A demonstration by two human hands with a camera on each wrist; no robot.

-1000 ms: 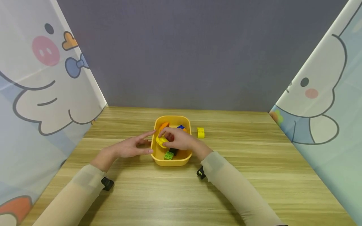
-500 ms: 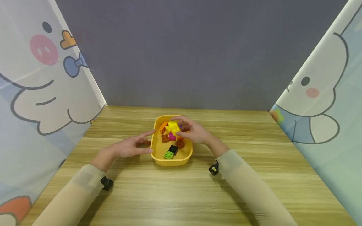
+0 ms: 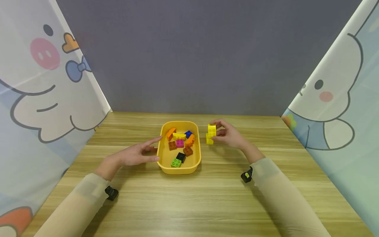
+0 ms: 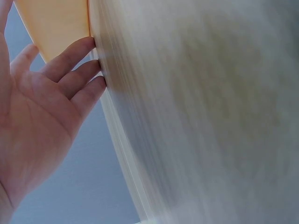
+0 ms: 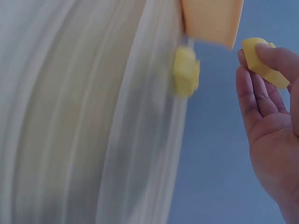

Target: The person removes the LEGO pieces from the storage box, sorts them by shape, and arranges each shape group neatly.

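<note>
Hovering right of the yellow-orange plastic tray (image 3: 177, 171), a yellow plastic brick (image 3: 212, 131) is pinched by the right hand (image 3: 231, 136), clear above a second yellow brick (image 3: 209, 141); at the tray's left wall, the left hand (image 3: 134, 154) is held with fingers spread.

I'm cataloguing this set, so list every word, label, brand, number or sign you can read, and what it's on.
None readable in any view.
Bricks, tray: no text visible; stud markings, if any, too small.
Side walls: cartoon drawings, no lettering.
Right wrist device: yellow patch, too small to read.
</note>
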